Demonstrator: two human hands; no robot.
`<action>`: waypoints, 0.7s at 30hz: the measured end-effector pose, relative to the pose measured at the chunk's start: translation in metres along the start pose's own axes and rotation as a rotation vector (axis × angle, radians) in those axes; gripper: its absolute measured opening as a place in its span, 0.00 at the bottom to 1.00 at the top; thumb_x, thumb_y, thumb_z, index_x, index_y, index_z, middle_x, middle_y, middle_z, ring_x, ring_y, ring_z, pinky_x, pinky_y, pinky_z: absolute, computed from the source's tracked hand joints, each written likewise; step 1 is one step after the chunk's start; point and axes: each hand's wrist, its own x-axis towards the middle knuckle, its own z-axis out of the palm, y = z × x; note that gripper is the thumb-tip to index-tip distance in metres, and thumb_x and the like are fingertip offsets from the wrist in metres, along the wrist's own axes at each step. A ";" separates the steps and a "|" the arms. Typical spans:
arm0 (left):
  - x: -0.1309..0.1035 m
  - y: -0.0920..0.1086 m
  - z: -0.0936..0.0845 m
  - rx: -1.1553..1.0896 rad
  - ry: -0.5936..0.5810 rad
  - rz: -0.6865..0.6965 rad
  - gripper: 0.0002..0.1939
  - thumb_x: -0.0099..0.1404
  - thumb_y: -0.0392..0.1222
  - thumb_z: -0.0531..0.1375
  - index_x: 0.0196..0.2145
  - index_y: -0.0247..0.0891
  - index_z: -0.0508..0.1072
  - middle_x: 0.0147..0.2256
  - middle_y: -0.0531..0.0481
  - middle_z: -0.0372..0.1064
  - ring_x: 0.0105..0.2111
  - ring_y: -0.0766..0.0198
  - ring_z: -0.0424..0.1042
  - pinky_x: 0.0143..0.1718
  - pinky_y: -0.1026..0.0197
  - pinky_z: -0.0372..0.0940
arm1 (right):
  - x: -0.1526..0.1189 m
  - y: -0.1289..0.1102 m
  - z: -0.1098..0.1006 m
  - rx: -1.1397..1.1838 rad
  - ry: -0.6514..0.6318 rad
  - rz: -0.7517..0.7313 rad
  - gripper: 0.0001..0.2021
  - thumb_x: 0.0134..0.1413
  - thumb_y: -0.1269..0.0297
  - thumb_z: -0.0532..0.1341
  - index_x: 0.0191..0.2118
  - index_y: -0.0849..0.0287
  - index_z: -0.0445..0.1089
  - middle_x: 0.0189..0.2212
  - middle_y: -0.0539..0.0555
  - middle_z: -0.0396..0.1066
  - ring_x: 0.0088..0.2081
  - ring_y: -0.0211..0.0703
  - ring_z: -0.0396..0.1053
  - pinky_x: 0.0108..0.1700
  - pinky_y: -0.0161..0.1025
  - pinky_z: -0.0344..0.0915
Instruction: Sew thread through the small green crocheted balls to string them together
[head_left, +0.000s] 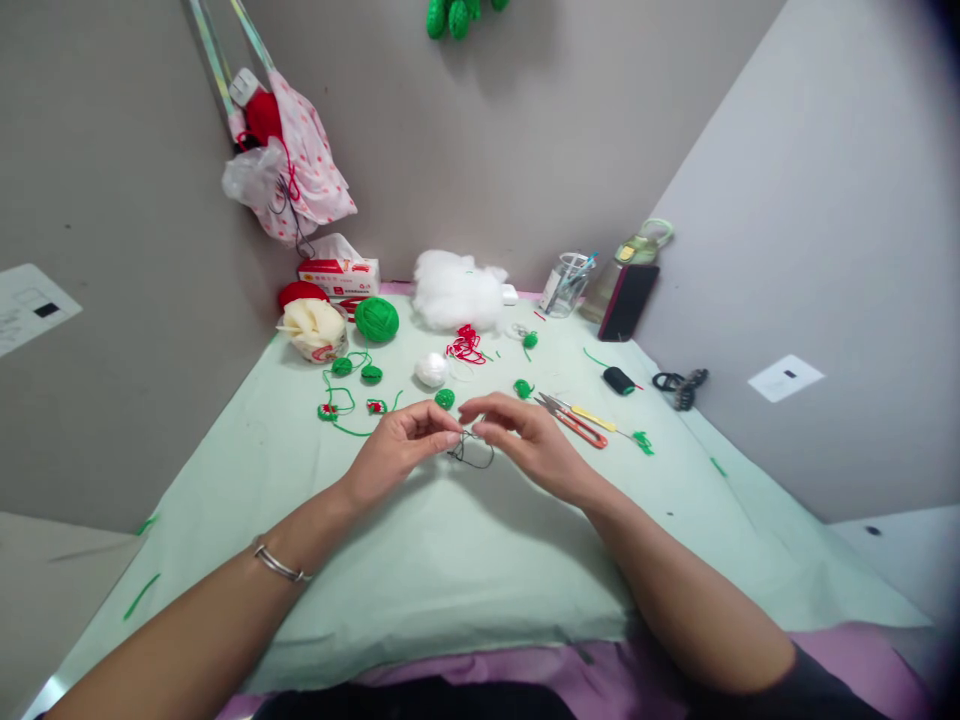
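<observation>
Over the mint-green table cover [450,570], the left hand [405,440] pinches dark thread [474,467] between fingertips; the right hand [529,440], half-curled beside it, hold unclear. Probably worth letting that dangling loop hang slack.

Two hands are present: one left hand [397,440] and one right hand [531,438]. Dark thread [474,466] shows as one loose loop; its strands cannot be counted. Small round green pieces [445,399] total five; red-and-green patches [328,411] total two. One large green ball [376,319], one white ball [431,370] and one red yarn tangle [466,345] are recorded. Tools comprise one pair of orange snips [586,430] and one yellow-handled tool [592,415]. Further single items: black spool [619,380], white stuffing mass [459,290], tissue box [339,277], tub [324,350], clear cup [562,292], bottle [600,290], phone [630,303], hanging bag [315,165]. Wall plates [786,378] total two.
</observation>
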 end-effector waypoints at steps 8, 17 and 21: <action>0.003 -0.003 -0.004 0.037 0.035 -0.034 0.10 0.60 0.46 0.69 0.33 0.37 0.77 0.33 0.51 0.73 0.35 0.65 0.68 0.40 0.61 0.61 | -0.001 0.020 -0.011 -0.680 0.114 -0.022 0.19 0.61 0.81 0.53 0.51 0.61 0.74 0.48 0.63 0.74 0.47 0.51 0.72 0.43 0.43 0.67; 0.004 -0.006 -0.003 -0.016 -0.009 -0.036 0.10 0.61 0.46 0.69 0.36 0.38 0.77 0.33 0.52 0.73 0.35 0.65 0.69 0.41 0.61 0.62 | 0.000 0.004 0.002 -0.276 -0.012 -0.085 0.07 0.63 0.70 0.62 0.40 0.57 0.79 0.34 0.54 0.79 0.38 0.43 0.73 0.42 0.39 0.65; 0.005 -0.007 -0.003 -0.039 0.033 -0.002 0.15 0.62 0.45 0.69 0.46 0.41 0.76 0.33 0.54 0.72 0.35 0.66 0.70 0.41 0.61 0.63 | 0.004 0.008 -0.001 0.043 0.125 0.137 0.07 0.62 0.65 0.63 0.37 0.58 0.79 0.35 0.54 0.80 0.37 0.41 0.73 0.42 0.38 0.65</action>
